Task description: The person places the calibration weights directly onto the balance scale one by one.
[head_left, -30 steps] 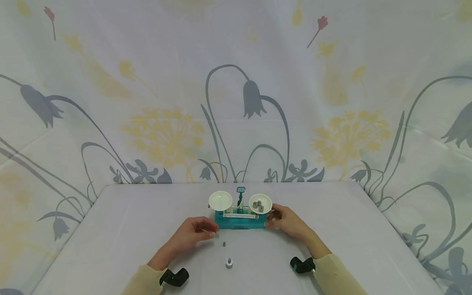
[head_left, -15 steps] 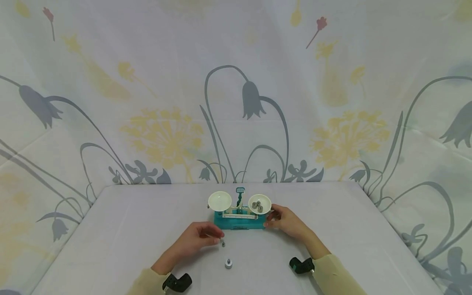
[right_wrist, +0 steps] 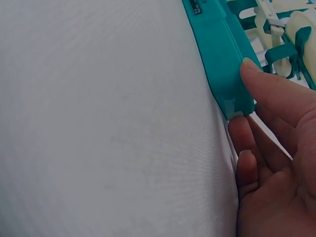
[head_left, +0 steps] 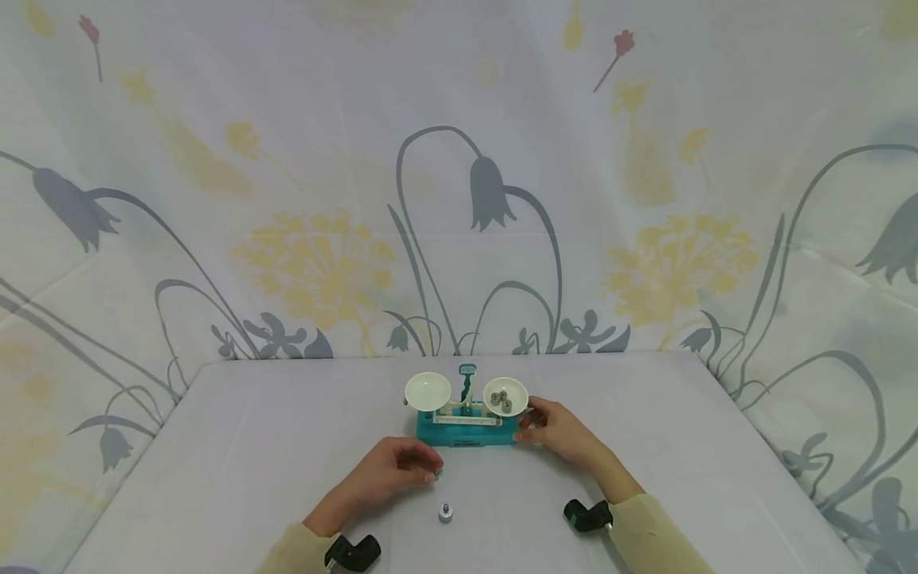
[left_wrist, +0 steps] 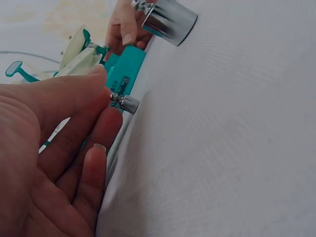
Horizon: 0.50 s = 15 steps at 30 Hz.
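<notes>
In head view, left fingers (head_left: 427,454) overlap small weight (head_left: 439,473)

Head: looked forward-down at desk (head_left: 287,418), farther off
Left, right wrist: looked close-in
Both wrists: caught teal base (left_wrist: 130,63)

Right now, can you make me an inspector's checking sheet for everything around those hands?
Surface: table covered in white cloth.
Job's things: blue-green balance scale; three weights in its right pan, none seen in its left pan; a larger weight and a smaller weight in front.
Clutter: nothing seen.
Hands: right hand grips the scale's base; left hand is at the smaller weight, touching or not unclear.
Cables: nothing seen.
Surroundings: pale flowery cloth behind.
</notes>
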Each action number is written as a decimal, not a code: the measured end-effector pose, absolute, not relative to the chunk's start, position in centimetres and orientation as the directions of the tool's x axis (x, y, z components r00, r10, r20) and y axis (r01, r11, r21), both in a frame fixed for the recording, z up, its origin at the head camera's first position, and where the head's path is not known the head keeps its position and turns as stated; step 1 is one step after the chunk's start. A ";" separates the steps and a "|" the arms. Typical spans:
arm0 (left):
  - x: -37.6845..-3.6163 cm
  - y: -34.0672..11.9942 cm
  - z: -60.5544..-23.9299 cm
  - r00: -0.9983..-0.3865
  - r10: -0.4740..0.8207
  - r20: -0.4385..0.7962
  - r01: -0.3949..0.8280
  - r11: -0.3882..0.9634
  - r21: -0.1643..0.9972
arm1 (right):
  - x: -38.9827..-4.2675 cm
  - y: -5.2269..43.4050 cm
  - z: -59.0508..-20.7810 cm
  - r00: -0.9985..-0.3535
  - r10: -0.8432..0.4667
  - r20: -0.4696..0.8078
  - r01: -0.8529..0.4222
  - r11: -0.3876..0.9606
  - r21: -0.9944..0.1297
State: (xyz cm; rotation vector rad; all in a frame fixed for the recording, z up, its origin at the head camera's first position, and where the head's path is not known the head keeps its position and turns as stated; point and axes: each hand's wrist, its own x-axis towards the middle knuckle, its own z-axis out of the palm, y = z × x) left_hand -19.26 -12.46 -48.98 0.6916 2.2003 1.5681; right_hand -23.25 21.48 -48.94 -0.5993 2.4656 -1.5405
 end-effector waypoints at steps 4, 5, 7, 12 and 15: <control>-19.2 -12.4 -48.9 -0.824 0.566 -0.014 0.190 0.299 0.935 | -23.3 21.6 -48.9 -0.901 -0.428 0.068 -0.246 0.377 -0.893; -19.2 -12.4 -48.9 -0.828 0.561 -0.019 0.188 0.309 0.932 | -23.3 21.6 -48.9 -0.903 -0.426 0.059 -0.237 0.379 -0.895; -19.2 -12.4 -48.9 -0.832 0.555 -0.019 0.191 0.318 0.929 | -23.3 21.6 -48.9 -0.902 -0.428 0.054 -0.234 0.381 -0.894; -19.2 -12.3 -48.8 -0.836 0.549 -0.023 0.200 0.342 0.918 | -23.4 21.4 -48.9 -0.907 -0.419 0.036 -0.217 0.392 -0.894; -19.2 -12.3 -48.7 -0.830 0.557 -0.027 0.203 0.347 0.916 | -23.3 21.4 -48.8 -0.911 -0.411 0.026 -0.204 0.395 -0.896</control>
